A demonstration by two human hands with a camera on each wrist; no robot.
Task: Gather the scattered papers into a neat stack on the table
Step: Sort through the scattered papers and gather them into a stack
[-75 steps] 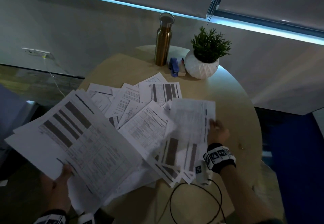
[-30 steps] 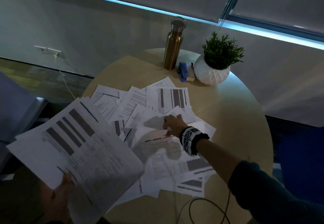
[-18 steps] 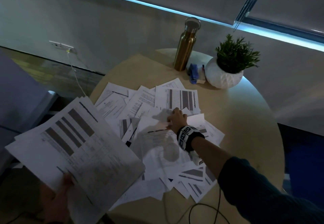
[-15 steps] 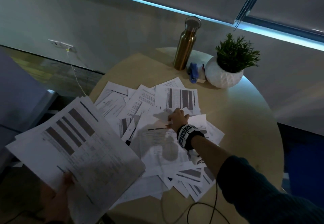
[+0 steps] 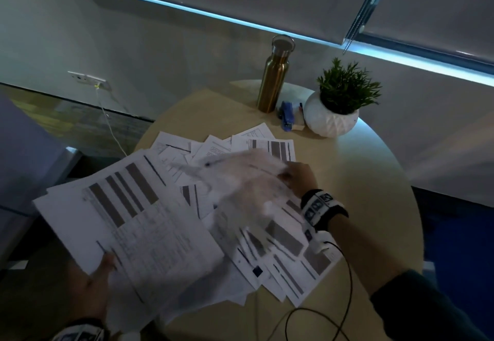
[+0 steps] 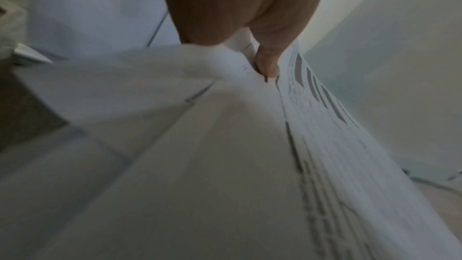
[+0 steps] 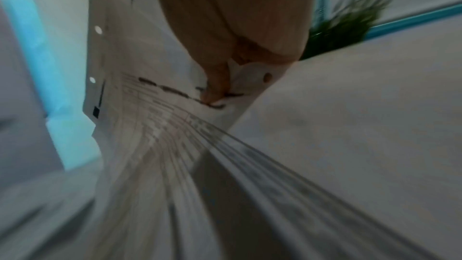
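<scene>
My left hand (image 5: pixel 99 282) holds a fanned sheaf of printed papers (image 5: pixel 128 215) off the near left edge of the round wooden table (image 5: pixel 374 180), thumb (image 6: pixel 267 64) on top of the sheaf (image 6: pixel 325 145). My right hand (image 5: pixel 299 177) pinches a sheet (image 5: pixel 240 180) lifted above the scattered papers (image 5: pixel 288 255); it is blurred by motion. In the right wrist view the thumb (image 7: pixel 215 86) presses on that printed sheet (image 7: pixel 150 110). More loose sheets (image 5: pixel 213 148) lie spread over the table's middle.
A gold metal bottle (image 5: pixel 275 76), a blue stapler (image 5: pixel 287 116) and a white pot with a green plant (image 5: pixel 334 111) stand at the table's far side. A black cable (image 5: pixel 320 314) loops over the near edge. A wall socket with a cord (image 5: pixel 88 78) is at left.
My right hand was pressing on the papers at the table's middle; now it has lifted a sheet, which is swinging left toward the sheaf. The left hand still holds its sheaf.
</scene>
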